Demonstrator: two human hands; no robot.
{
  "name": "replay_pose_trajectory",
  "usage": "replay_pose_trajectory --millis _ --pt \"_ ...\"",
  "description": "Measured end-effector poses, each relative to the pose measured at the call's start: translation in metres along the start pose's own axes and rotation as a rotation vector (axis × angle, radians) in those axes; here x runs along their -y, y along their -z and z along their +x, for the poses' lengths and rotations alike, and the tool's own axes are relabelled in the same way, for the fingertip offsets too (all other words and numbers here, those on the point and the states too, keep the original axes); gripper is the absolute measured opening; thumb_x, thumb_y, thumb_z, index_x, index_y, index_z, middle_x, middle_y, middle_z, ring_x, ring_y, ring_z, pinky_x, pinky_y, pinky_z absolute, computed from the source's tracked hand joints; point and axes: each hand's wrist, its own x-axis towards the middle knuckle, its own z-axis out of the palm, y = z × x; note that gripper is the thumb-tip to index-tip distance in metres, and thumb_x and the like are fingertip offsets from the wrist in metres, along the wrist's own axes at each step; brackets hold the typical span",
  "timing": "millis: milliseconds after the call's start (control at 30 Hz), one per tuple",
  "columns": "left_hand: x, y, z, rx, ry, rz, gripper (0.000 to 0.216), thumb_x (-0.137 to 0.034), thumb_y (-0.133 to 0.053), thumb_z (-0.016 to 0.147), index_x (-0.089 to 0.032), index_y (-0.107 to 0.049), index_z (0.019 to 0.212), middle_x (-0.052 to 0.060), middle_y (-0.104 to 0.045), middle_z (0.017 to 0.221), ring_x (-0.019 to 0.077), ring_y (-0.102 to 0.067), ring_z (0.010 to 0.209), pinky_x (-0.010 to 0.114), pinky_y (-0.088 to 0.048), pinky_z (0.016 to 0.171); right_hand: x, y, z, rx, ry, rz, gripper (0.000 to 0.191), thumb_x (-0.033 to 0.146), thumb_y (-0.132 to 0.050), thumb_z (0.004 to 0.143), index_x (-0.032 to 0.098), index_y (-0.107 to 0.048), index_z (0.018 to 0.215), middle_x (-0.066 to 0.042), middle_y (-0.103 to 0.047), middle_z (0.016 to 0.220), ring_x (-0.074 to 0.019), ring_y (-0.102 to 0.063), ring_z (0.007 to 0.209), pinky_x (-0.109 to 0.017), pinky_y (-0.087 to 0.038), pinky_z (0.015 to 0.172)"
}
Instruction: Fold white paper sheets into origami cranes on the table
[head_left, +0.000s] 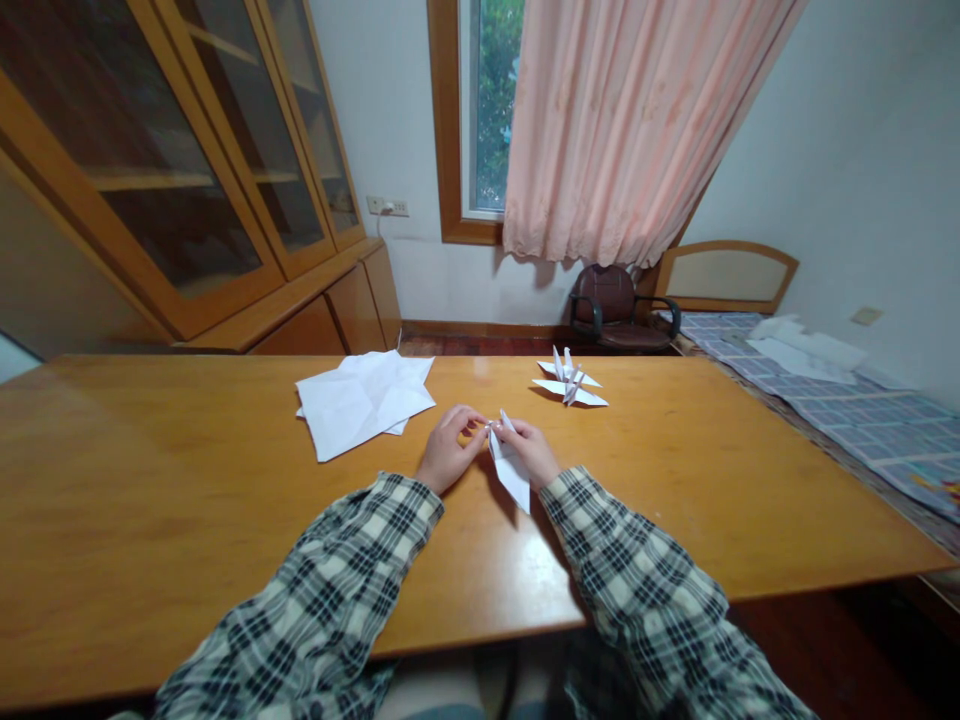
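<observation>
A folded white paper piece, long and pointed like a part-folded paper crane, is held just above the table. My right hand grips it along its side near the upper end, fingers closed. At its upper left tip, my left hand pinches with thumb and forefinger; the small bit between the fingertips is mostly hidden. Beyond my right hand stand finished paper cranes, close together with wings spread. To the left of my left hand lies a loose stack of creased white paper sheets.
The wooden table spans the view. Behind it are a brown armchair, a pink curtain and a glass-door cabinet. A bed with a checked cover and papers stands at the right.
</observation>
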Motion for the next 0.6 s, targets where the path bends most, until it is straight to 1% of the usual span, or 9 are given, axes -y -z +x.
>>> replay_pose_trajectory --millis 200,600 --pt "-0.0002 -0.001 -0.0006 -0.015 -0.016 0.0 0.01 -0.028 -0.052 0.083 -0.019 -0.057 0.085 0.003 -0.054 0.086 0.014 -0.053 0.076 0.027 -0.046 0.072 0.0028 -0.0007 -0.0009 -0.006 -0.002 0.018 0.035 0.046 -0.07 0.064 0.013 -0.07 0.076 -0.001 -0.058 0.063 -0.0101 -0.046 0.058 -0.023 -0.034 0.056" --pt "-0.0005 -0.0035 0.0001 -0.035 0.009 -0.016 0.015 -0.033 -0.052 0.084 -0.019 -0.057 0.079 0.003 -0.054 0.081 0.0141 -0.052 0.075 0.025 -0.045 0.066 -0.0001 0.0006 -0.0005 -0.014 0.014 -0.006 0.033 0.045 -0.069 0.067 0.014 -0.07 0.076 -0.001 -0.059 0.064 -0.0106 -0.047 0.058 -0.023 -0.034 0.056"
